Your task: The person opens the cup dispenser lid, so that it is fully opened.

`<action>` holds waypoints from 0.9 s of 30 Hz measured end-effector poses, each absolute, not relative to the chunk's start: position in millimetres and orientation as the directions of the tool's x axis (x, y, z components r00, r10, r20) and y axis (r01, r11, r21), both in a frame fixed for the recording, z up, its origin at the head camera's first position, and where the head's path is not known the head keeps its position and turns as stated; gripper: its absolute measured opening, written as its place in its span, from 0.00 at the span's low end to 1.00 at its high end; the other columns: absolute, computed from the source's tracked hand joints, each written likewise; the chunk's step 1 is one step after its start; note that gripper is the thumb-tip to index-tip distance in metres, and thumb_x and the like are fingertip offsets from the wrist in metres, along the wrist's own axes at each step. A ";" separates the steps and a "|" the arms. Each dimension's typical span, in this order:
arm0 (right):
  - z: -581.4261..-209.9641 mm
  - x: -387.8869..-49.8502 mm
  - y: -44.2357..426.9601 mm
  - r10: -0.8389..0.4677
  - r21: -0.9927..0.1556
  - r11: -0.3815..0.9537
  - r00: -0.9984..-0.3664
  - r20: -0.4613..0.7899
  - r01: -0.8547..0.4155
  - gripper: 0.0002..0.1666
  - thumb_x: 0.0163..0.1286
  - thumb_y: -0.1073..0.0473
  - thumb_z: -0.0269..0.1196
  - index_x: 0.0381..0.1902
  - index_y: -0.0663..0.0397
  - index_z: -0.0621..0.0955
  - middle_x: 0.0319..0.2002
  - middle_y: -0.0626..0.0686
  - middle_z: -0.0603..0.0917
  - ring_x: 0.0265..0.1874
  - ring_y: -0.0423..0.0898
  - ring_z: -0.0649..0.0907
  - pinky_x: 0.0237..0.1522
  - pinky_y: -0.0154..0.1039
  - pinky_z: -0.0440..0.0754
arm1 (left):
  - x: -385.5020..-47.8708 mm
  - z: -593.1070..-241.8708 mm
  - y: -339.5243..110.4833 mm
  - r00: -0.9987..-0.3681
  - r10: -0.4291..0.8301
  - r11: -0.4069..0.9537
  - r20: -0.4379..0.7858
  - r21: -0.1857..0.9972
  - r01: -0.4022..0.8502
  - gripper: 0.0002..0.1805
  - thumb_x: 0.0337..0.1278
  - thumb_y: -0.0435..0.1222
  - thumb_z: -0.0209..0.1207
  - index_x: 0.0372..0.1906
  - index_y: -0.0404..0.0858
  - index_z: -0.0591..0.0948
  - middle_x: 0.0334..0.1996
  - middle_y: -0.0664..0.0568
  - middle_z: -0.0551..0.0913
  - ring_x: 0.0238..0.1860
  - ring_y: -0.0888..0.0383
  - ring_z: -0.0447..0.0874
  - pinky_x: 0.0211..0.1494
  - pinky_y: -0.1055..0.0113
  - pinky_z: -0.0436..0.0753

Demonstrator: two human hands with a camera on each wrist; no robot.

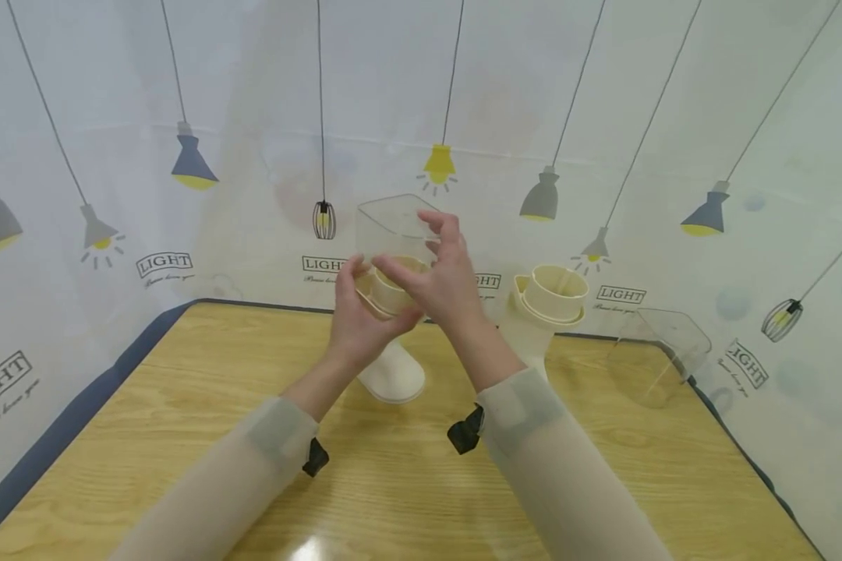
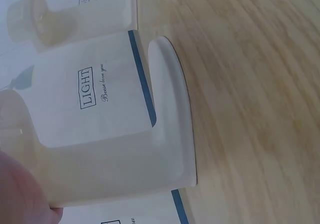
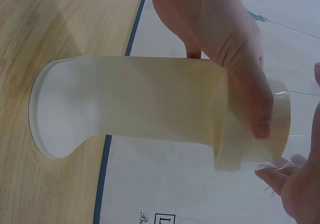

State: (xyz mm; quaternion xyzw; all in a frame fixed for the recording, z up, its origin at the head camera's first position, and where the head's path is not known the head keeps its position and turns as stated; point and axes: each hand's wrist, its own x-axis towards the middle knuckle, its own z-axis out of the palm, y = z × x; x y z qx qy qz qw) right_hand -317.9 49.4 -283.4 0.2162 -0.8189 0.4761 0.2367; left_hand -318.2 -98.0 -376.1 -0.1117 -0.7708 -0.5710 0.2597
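Observation:
A cream plastic stand [image 1: 393, 378] with a round collar on top and a flat, rounded foot stands on the table. My left hand [image 1: 365, 323] grips it just under the collar; the right wrist view shows the left thumb [image 3: 257, 108] lying across the collar [image 3: 232, 129]. Above the collar is a clear, angular container [image 1: 386, 214], its lower end at the collar. My right hand [image 1: 445, 276] holds this container from the right, thumb toward the collar and fingers up along its side. How far the container sits in the collar cannot be made out.
To the right stands a second cream stand [image 1: 554, 296] with a matching collar. Farther right, another clear container [image 1: 659, 354] rests on the wooden table [image 1: 217, 389] near its back edge. A curtain [image 1: 252, 156] printed with lamps hangs behind the table.

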 end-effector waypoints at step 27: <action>-285.2 -323.0 40.6 -0.010 -0.703 0.431 -0.782 0.623 -0.565 0.47 0.52 0.33 0.76 0.64 0.37 0.67 0.61 0.49 0.75 0.53 0.48 0.83 0.51 0.41 0.81 | -323.1 -370.1 -94.6 -0.883 -0.129 0.424 0.451 0.830 0.362 0.71 0.22 0.61 0.81 0.74 0.46 0.51 0.67 0.46 0.63 0.61 0.49 0.70 0.61 0.51 0.76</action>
